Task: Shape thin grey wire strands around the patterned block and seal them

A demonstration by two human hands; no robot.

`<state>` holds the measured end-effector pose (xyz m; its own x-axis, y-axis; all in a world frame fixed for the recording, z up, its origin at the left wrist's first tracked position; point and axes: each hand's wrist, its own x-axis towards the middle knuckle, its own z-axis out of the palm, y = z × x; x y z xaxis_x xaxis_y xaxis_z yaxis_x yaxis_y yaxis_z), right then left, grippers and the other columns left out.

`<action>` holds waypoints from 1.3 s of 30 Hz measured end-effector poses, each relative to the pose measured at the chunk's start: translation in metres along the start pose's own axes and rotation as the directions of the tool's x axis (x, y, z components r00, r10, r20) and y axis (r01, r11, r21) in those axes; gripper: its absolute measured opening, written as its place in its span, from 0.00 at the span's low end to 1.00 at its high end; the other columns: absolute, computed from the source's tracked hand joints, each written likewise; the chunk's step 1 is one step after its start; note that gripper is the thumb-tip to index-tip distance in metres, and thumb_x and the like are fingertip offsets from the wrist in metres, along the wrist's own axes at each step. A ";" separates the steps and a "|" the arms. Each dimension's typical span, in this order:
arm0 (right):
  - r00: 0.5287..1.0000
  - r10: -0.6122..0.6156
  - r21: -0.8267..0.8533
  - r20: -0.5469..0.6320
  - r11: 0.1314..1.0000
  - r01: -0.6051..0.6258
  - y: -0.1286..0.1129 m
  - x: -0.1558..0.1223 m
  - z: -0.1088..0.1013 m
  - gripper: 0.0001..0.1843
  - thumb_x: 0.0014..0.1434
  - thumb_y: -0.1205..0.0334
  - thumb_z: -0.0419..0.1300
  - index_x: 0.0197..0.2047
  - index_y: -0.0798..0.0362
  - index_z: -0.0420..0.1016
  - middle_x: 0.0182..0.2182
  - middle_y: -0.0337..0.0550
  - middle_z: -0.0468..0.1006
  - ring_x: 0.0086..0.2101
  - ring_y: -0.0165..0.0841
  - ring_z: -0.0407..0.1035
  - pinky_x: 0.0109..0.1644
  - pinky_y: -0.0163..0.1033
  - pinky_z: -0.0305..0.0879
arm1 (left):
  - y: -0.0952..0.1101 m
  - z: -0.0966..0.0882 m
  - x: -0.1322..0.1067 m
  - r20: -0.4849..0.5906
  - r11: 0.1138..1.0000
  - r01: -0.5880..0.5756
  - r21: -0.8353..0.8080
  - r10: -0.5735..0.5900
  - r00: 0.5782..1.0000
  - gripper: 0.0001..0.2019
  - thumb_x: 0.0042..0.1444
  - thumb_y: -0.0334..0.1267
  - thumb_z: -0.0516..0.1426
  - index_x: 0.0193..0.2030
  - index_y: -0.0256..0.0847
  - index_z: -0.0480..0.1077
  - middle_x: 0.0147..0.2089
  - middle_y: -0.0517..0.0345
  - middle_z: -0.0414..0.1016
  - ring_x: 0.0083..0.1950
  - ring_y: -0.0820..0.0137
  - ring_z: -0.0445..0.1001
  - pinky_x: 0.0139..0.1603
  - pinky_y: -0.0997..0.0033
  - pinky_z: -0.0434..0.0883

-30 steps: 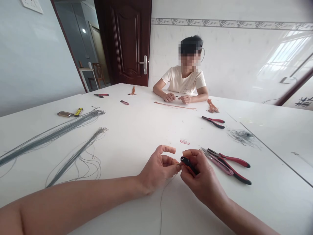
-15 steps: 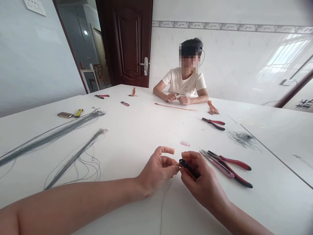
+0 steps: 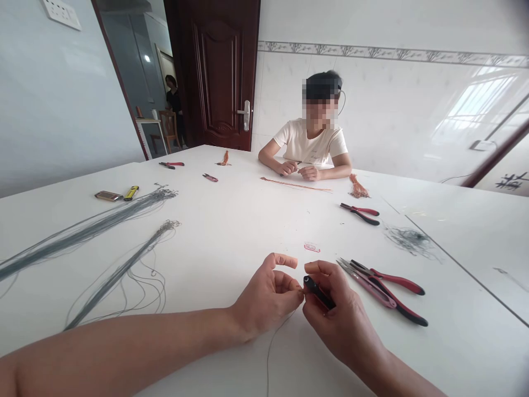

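Note:
My left hand (image 3: 268, 299) pinches a thin grey cord (image 3: 278, 334) between thumb and finger, and its fingertips meet the tip of a black-handled tool (image 3: 318, 293). My right hand (image 3: 336, 311) is closed around that tool, whose far end is hidden in my fingers. The cord hangs from my hands down past the table's near edge. Just right of my right hand lie red-and-black pliers (image 3: 390, 300) and pink-handled pliers (image 3: 367, 290), not touched by it.
The white table (image 3: 231, 231) holds long grey cord bundles (image 3: 91, 234) on the left and a grey tangle (image 3: 411, 241) on the right. A seated person (image 3: 312, 143) across the table works with both hands near an orange cord (image 3: 295, 186). Further pliers, orange tassels (image 3: 359, 188) and a yellow lighter (image 3: 131, 193) lie around.
The view has tilted slightly, shifting the table lower in the picture. The black tool has turned a little in my right hand. A standing person now shows beyond the doorway at the back.

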<state>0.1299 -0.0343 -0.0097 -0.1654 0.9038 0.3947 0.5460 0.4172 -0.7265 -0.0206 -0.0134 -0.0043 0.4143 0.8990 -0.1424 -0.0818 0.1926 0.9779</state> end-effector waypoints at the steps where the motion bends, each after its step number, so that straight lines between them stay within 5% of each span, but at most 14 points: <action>1: 1.000 0.005 0.009 -0.007 1.000 -0.005 0.000 0.000 0.001 0.22 0.48 0.73 0.49 0.45 0.44 0.55 0.28 0.33 0.72 0.26 0.28 0.67 0.26 0.30 0.63 | -0.001 0.000 0.000 -0.004 1.000 -0.004 0.001 0.004 1.000 0.20 0.50 0.35 0.58 0.48 0.45 0.56 0.28 0.66 0.65 0.27 0.80 0.62 0.30 0.74 0.61; 12: 0.992 0.109 0.090 0.056 0.989 -0.114 0.000 0.003 -0.004 0.21 0.49 0.72 0.51 0.46 0.46 0.53 0.22 0.28 0.66 0.22 0.26 0.62 0.27 0.30 0.60 | -0.003 -0.001 0.001 -0.024 0.991 -0.131 -0.033 0.130 0.991 0.21 0.51 0.35 0.58 0.50 0.48 0.56 0.40 0.59 0.65 0.38 0.76 0.66 0.38 0.71 0.66; 18: 0.993 0.091 0.017 0.069 0.996 -0.092 -0.001 0.002 -0.002 0.25 0.48 0.72 0.51 0.49 0.46 0.51 0.22 0.27 0.66 0.20 0.26 0.60 0.24 0.30 0.58 | -0.003 -0.004 0.001 0.070 0.917 -0.320 0.237 0.313 0.947 0.21 0.52 0.33 0.55 0.53 0.48 0.56 0.36 0.60 0.67 0.39 0.74 0.68 0.44 0.66 0.67; 24: 0.992 0.085 -0.029 0.093 0.996 -0.083 -0.002 0.003 -0.001 0.25 0.47 0.73 0.49 0.48 0.48 0.52 0.20 0.27 0.64 0.19 0.26 0.60 0.22 0.29 0.55 | 0.000 -0.006 0.000 0.167 0.807 -0.397 0.438 0.361 0.918 0.22 0.51 0.29 0.51 0.54 0.44 0.57 0.34 0.59 0.68 0.36 0.74 0.67 0.36 0.71 0.66; 39: 0.933 0.312 0.291 0.177 0.889 -0.353 -0.006 0.007 -0.002 0.23 0.47 0.72 0.50 0.48 0.49 0.56 0.20 0.29 0.62 0.21 0.26 0.53 0.24 0.31 0.51 | 0.000 0.001 0.004 0.134 0.983 -0.157 0.092 0.144 0.980 0.13 0.52 0.31 0.52 0.44 0.43 0.58 0.29 0.64 0.60 0.29 0.78 0.61 0.32 0.74 0.62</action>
<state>0.1271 -0.0302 -0.0017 -0.1294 0.9907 0.0420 0.3046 0.0800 -0.9491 -0.0184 -0.0100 -0.0052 0.5160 0.8563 0.0222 -0.0620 0.0115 0.9980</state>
